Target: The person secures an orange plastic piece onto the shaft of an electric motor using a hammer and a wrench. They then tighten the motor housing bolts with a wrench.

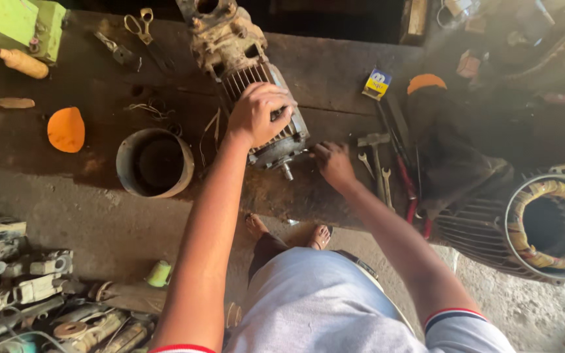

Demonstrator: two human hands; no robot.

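Hands at work on a grimy electric motor (pixel 253 78) fill the middle of the head view. This motor lies on its side on a dark wooden table (pixel 335 72), its ribbed grey housing toward the person and its rusty, dirt-caked end pointing away. A short shaft (pixel 287 172) sticks out of the near end plate.

Lying over the ribbed housing near that end plate, the left hand (pixel 257 112) has its fingers curled down around the casing, closed on the motor. Just beside the shaft end, on the table surface, the right hand (pixel 333 163) has its fingers bunched together at the edge of the end plate; whether they pinch anything small cannot be told.

To the right of that hand lie a hammer (pixel 374 140) and 2 open-ended spanners (pixel 387 186), close together. A small blue and yellow box (pixel 377 83) sits farther back. Left of the motor stands an empty round metal housing (pixel 155 163), open end up, with an orange cap (pixel 66 129) farther left and scissors (pixel 142 25) near the far edge. A green machine (pixel 14 26) occupies the top left corner.

At far right a big stator (pixel 547 225) with coloured windings rests on the floor. Bare feet (pixel 318 236) show below the table edge.
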